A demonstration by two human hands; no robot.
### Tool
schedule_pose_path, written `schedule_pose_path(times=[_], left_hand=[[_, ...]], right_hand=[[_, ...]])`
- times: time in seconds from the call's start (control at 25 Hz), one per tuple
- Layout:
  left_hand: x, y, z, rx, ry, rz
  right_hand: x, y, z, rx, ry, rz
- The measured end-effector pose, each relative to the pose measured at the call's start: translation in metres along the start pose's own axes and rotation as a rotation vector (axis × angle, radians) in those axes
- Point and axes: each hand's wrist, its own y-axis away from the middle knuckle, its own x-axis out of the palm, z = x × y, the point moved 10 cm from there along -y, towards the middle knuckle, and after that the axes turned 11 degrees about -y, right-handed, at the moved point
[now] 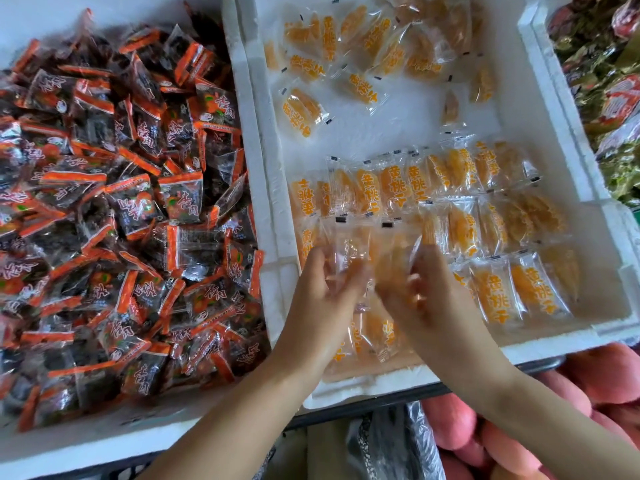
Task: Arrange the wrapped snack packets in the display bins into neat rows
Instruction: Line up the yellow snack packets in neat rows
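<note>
left bin [104, 441]: heaped with dark packets [180, 199], orange-edged, lying every way, no rows yet. red brush writing, possibly 杏肉, not surely read.

foam bin [398, 112], middle: peach packets in clear wrap, orange print 黄桃干. far end: loose packets [304, 109] scattered and tilted, bare floor between them. near half: rows [391, 188] laid side by side and overlapping in several tiers, neatest toward the right; near-left corner unfinished.

left hand [322, 289]: over the near-left corner, grip closed, fingers curled on held packets [349, 254]; blurred.

right hand [426, 296]: just beside the left, grip likewise curled on the held packets, thumb raised; number held not told through the blur.

step in hand, as judged: squaring the held packets to fill the near-left gap. this bin perhaps half done.

next move calls for: laying them label up, long edge against a neighbour, overlap matched, without nudging the rows; then fetching from the loose packets.

right bin [540, 46]: green and red packets [620, 98], crumpled; writing too partial to read.

below the bins: pink fruit [571, 386], grey bag [391, 441].
</note>
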Motion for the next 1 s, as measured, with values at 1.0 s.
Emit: schedule_pose_path(times=[1.0], left_hand=[[-0.024,0.005,-0.025,0.128,-0.074,-0.037]], right_hand=[[0.013,0.016,-0.042,0.231,0.174,0.079]])
